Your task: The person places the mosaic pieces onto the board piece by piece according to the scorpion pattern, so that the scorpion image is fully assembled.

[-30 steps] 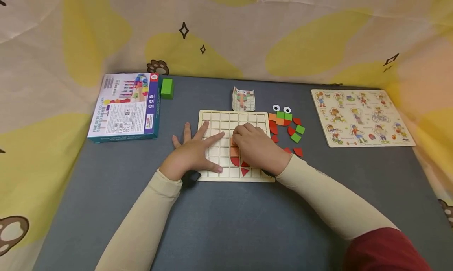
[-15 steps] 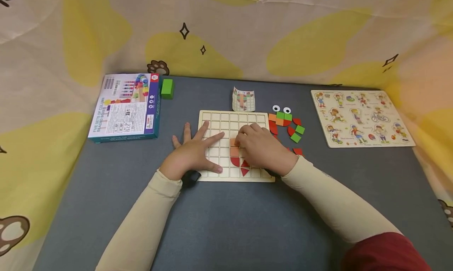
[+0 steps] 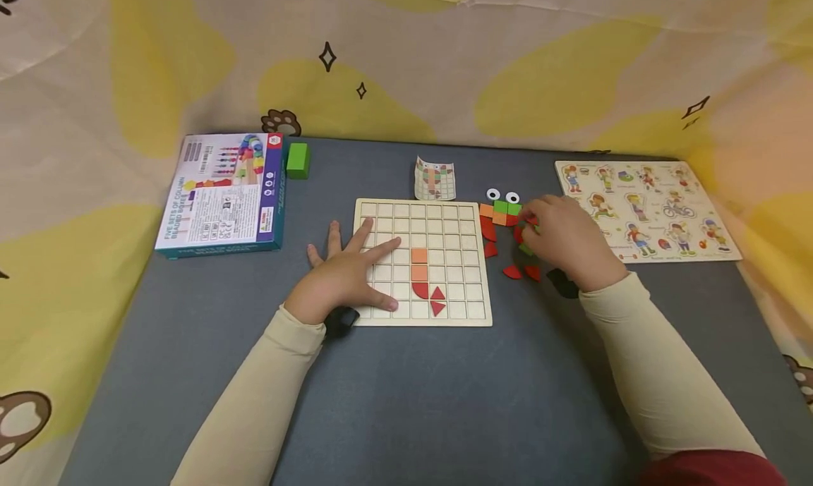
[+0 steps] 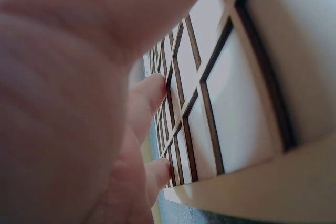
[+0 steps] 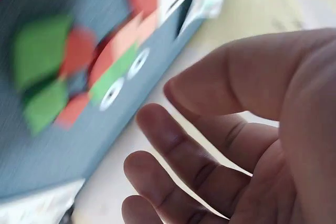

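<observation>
A wooden grid board lies in front of me, bearing two orange squares, a red quarter-round piece and two red triangles. With fingers spread, my left hand rests across the board's left side. My right hand hovers over the loose pieces to the right of the board, partly hiding some green and red ones. In the right wrist view its fingers are loosely bent, with nothing between them and the thumb. Blurred green pieces show below that hand.
A small pattern card stands behind the board. Two googly-eye discs lie near loose orange, green and red pieces. A boxed toy and a green block sit at left; a picture puzzle lies at right.
My right hand has left the board and moved right, over the loose pieces. Two orange squares on the board are now fully visible. The left hand stays in place.
</observation>
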`<action>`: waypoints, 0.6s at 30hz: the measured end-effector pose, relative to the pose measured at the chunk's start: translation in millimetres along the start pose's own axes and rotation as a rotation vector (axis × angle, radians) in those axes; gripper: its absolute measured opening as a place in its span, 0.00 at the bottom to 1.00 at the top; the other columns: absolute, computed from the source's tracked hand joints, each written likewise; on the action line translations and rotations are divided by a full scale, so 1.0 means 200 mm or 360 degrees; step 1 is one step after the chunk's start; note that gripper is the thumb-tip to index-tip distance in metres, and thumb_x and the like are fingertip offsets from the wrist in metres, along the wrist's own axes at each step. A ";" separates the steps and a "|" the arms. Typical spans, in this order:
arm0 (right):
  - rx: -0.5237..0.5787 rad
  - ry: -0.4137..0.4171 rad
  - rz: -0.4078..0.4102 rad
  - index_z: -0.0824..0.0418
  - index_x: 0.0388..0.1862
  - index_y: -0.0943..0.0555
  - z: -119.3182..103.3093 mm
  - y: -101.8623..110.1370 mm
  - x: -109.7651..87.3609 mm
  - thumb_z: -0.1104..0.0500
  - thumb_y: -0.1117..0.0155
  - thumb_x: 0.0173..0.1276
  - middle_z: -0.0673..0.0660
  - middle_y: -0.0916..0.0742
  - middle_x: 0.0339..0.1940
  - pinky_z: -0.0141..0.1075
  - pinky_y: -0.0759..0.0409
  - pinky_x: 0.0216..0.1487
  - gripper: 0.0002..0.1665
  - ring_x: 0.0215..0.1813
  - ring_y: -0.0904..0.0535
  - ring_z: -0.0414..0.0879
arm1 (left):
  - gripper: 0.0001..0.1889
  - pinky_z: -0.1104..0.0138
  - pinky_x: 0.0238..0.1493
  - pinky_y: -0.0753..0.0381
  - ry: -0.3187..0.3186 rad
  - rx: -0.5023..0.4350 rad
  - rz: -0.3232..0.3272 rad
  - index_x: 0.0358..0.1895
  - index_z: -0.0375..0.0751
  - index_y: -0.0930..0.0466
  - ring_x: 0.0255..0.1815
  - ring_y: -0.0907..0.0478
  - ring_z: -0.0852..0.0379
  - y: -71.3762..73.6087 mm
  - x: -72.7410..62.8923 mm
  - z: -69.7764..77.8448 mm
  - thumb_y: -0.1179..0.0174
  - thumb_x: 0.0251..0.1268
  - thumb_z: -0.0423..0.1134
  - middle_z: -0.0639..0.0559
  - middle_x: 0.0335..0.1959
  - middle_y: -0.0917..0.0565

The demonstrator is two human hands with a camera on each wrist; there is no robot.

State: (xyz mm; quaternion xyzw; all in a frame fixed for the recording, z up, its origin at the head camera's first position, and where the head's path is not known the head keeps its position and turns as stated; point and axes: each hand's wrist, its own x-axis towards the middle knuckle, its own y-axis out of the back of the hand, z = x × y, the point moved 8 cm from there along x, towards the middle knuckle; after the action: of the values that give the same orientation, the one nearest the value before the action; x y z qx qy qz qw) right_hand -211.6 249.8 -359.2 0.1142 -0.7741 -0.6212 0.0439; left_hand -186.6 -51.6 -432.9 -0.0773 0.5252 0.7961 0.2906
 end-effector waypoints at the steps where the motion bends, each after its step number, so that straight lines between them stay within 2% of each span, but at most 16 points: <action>1: 0.0004 -0.0038 -0.0013 0.69 0.52 0.12 0.04 0.01 0.00 0.65 0.40 0.69 0.69 0.13 0.54 0.59 0.23 0.56 0.17 0.55 0.22 0.67 | 0.62 0.19 0.65 0.78 -0.0002 0.0001 0.0000 0.86 0.70 0.45 0.80 0.85 0.24 0.00 0.00 0.00 0.17 0.45 0.66 0.49 0.89 0.70; 5: 0.0023 -0.0075 -0.0098 0.70 0.53 0.12 0.14 -0.02 -0.01 0.62 0.37 0.70 0.69 0.13 0.54 0.58 0.21 0.49 0.17 0.51 0.21 0.66 | 0.62 0.19 0.65 0.78 -0.0009 -0.0005 0.0000 0.86 0.69 0.45 0.80 0.85 0.24 0.00 0.00 0.00 0.18 0.45 0.66 0.49 0.89 0.70; 8: 0.0046 -0.0026 -0.0101 0.69 0.51 0.11 0.14 -0.05 -0.02 0.61 0.33 0.70 0.68 0.12 0.53 0.58 0.21 0.52 0.15 0.52 0.19 0.65 | 0.62 0.19 0.65 0.77 -0.0020 -0.0010 0.0003 0.86 0.69 0.45 0.80 0.85 0.24 0.00 0.00 0.01 0.18 0.45 0.66 0.49 0.89 0.70; 13: 0.0102 0.0080 -0.0093 0.62 0.49 0.09 0.05 -0.08 -0.03 0.61 0.30 0.72 0.65 0.11 0.52 0.59 0.24 0.62 0.11 0.58 0.20 0.64 | 0.62 0.19 0.66 0.77 -0.0022 -0.0012 0.0006 0.85 0.69 0.45 0.81 0.85 0.24 0.01 0.00 0.01 0.18 0.45 0.66 0.49 0.89 0.70; 18: 0.0137 0.0223 -0.0105 0.58 0.50 0.07 -0.06 -0.13 -0.04 0.62 0.27 0.71 0.60 0.10 0.50 0.57 0.25 0.65 0.11 0.57 0.20 0.61 | 0.62 0.20 0.66 0.78 -0.0018 -0.0016 0.0003 0.85 0.69 0.45 0.80 0.85 0.24 0.00 0.00 0.00 0.18 0.45 0.66 0.49 0.89 0.70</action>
State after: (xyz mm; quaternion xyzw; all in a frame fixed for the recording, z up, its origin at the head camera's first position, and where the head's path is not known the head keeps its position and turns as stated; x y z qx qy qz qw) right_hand -197.4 235.2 -380.5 0.1845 -0.7909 -0.5789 0.0724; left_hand -186.5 -52.0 -432.2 -0.0738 0.5195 0.7994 0.2926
